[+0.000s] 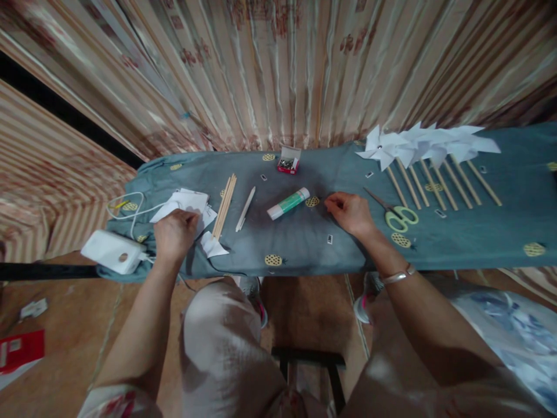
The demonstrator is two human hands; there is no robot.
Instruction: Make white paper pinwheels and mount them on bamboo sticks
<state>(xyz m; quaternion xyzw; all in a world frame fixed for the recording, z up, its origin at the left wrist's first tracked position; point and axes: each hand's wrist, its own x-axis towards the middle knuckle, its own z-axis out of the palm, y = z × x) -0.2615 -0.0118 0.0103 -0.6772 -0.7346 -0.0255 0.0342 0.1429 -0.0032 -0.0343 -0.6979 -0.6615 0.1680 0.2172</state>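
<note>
Left hand at the white papers, fingers narrowed over them; grip indeterminable. Right hand, fingers bent close together, contents not discernible; glue stick near its fingertips, scissors opposite.

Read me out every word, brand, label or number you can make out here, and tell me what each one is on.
No text can be read for certain.
Glue stick: print on the green and white label, too blurred.
Small red box: marks on the front, too small.
Tablecloth: small printed patches, too small.
Red packet on the floor: pale label, too blurred.
</note>
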